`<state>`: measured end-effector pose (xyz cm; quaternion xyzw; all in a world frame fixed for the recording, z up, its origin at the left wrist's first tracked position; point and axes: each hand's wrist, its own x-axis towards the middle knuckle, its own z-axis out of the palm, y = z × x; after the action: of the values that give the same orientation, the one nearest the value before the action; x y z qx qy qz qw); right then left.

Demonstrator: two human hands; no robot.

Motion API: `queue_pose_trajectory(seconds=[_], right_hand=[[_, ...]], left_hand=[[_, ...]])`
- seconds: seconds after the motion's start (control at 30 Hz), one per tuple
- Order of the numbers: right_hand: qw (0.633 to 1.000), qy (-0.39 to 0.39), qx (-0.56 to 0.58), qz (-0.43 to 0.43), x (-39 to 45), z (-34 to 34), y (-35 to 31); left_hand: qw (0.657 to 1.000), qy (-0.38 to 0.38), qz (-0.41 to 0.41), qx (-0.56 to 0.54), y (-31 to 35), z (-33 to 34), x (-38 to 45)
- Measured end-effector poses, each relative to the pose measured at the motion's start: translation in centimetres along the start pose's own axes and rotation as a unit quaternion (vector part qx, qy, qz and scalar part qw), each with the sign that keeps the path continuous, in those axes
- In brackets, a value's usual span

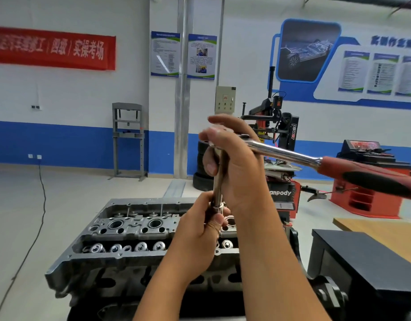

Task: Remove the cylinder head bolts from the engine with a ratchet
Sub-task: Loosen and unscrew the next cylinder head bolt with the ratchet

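Both hands on the ratchet, held upright above the engine.
Right hand point(232, 163) wraps the ratchet point(280, 152) head; left hand point(199, 230) pinches the extension point(218, 181) foot, directly below. Extension stands vertical, red handle points right. Engine point(130, 230) lies just beneath, near-left. No bolt visible. Far machine reads "power", "anpody".

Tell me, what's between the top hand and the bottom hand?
In the head view, the ratchet's shiny extension bar runs down from the right hand to the left hand.
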<state>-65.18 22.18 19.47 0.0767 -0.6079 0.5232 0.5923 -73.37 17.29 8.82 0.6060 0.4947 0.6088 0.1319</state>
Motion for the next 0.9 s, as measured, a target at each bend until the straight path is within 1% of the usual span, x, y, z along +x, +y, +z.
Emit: queue_pose_trajectory(seconds=[0.03, 0.1, 0.2, 0.27, 0.33, 0.43, 0.5, 0.57, 0.63, 0.7, 0.77, 0.8, 0.83, 0.9], right_hand=[[1.000, 0.009, 0.015, 0.001, 0.0, -0.2, -0.1], [0.999, 0.045, 0.009, -0.022, 0.0, -0.3, 0.0], [0.989, 0.089, -0.063, -0.102, 0.0, 0.3, 0.7], [0.979, 0.086, -0.121, -0.137, 0.0, 0.8, 1.1], [0.984, 0.051, -0.127, -0.115, -0.1, 1.1, 1.1], [0.999, -0.010, -0.037, -0.029, -0.1, 0.4, 0.4], [0.999, -0.025, 0.027, 0.014, 0.0, -0.4, -0.2], [0.998, -0.021, 0.056, 0.022, 0.1, -0.7, -0.4], [0.999, 0.004, 0.031, -0.007, 0.0, -0.5, -0.1], [0.998, 0.022, -0.040, -0.050, 0.0, -0.1, 0.2], [0.990, 0.018, -0.123, -0.068, 0.1, -0.1, 0.2], [0.988, 0.004, -0.144, -0.057, 0.2, -0.4, -0.1], [0.989, -0.020, -0.141, -0.031, 0.3, -0.8, -0.5], [0.994, -0.064, -0.072, 0.048, 0.7, -2.0, -1.3]], left_hand=[[1.000, 0.016, 0.000, 0.008, 0.1, 0.3, 0.1], [0.998, 0.051, 0.004, 0.020, 0.2, 1.0, 0.1], [0.996, 0.083, 0.014, 0.018, 0.2, 1.5, 0.2], [0.995, 0.091, 0.024, 0.021, 0.3, 1.4, 0.0], [0.997, 0.067, 0.020, 0.023, 0.3, 1.0, -0.1], [0.999, 0.021, 0.013, 0.042, 0.3, 0.5, -0.1], [0.998, 0.033, 0.013, 0.058, 0.3, 0.7, -0.2], [0.995, 0.066, 0.015, 0.068, 0.4, 1.2, -0.1], [0.994, 0.088, 0.015, 0.069, 0.5, 1.6, -0.2], [0.991, 0.107, 0.021, 0.075, 0.6, 1.8, -0.2], [0.990, 0.113, 0.031, 0.080, 0.4, 1.7, -0.3], [0.990, 0.109, 0.035, 0.083, 0.3, 1.6, -0.3], [0.991, 0.096, 0.036, 0.085, 0.1, 1.3, -0.3], [0.996, 0.049, 0.024, 0.076, -0.1, 0.9, -0.2]])
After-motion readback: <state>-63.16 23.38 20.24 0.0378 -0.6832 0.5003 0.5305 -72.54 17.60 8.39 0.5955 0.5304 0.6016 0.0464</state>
